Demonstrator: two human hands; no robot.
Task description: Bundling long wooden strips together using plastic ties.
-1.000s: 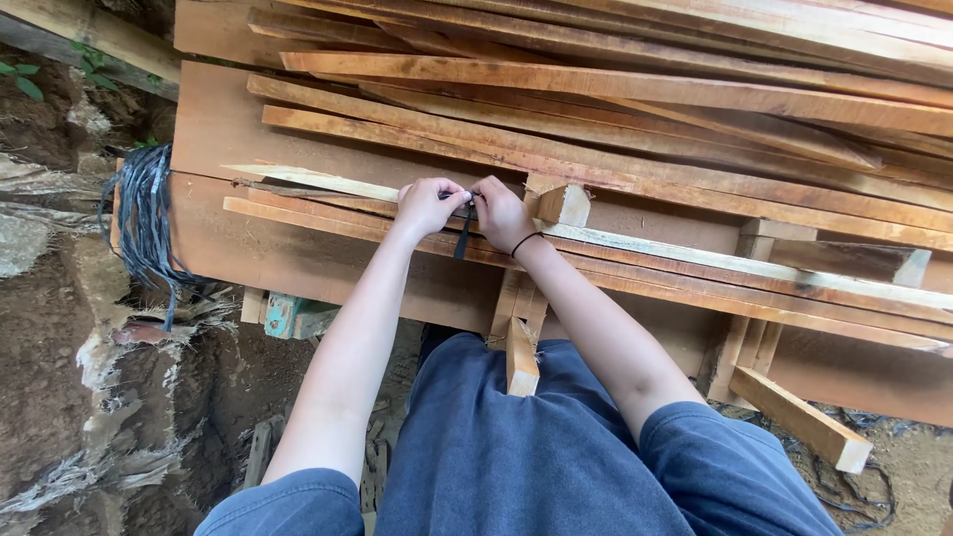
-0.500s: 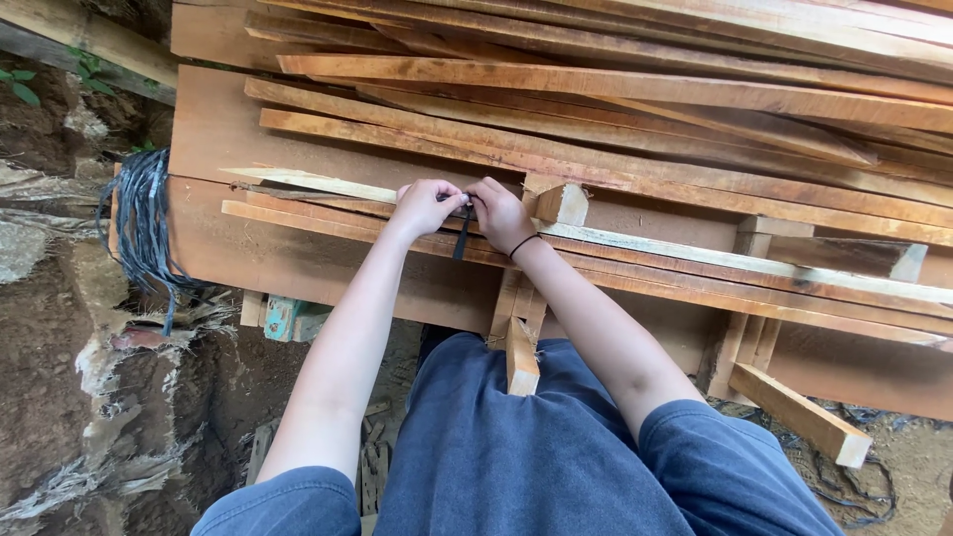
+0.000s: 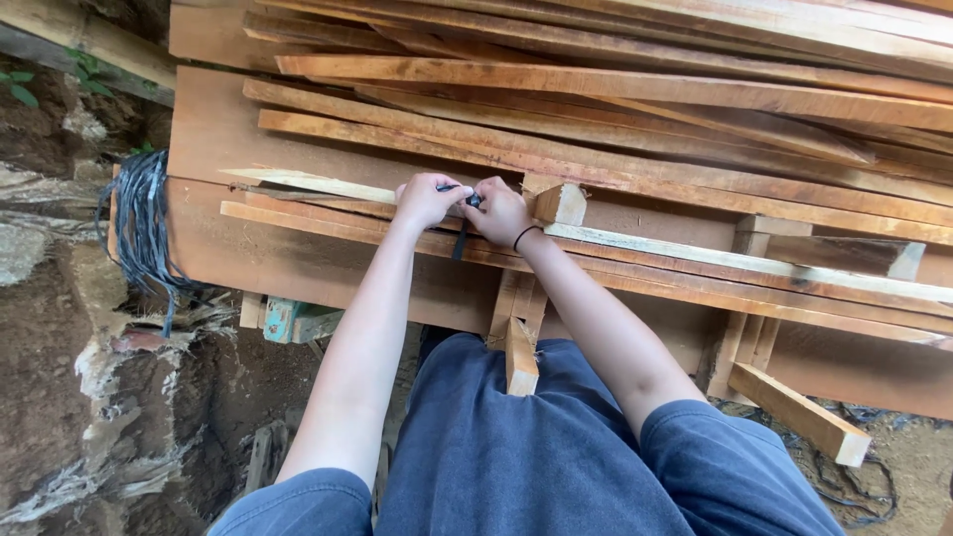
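Nearest to the camera was the person's dark blue clothing [image 3: 516,447], and two bare arms reached out from it. One short wooden block [image 3: 521,359] stood below the hands, close to the body, and a second loose block [image 3: 800,414] lay far off to the right of the right hand. Two hands met at the middle of the woodpile. The left hand [image 3: 425,200] was curled tight, pinching one end of a thin black strap [image 3: 463,220]. The right hand [image 3: 499,211] was curled too, gripping the same strap just beside the left hand, so the two hands almost touched. One thin black band [image 3: 526,235] ringed the right wrist. There was one strap in the hands. It was dark, narrow and flat, and a short tail of it hung down below the knuckles, over the edge of the long wooden slats [image 3: 695,273] that the hands rested on. How the strap ran under the fingers was hidden. Just to the right of the right hand sat one small pale wood stub [image 3: 561,203]. Well to the left of the left hand hung one bundle of black straps [image 3: 144,223], looped over the end of a wide board [image 3: 228,129]. Beyond the hands lay many more long slats [image 3: 596,89], too many to count, piled across each other.
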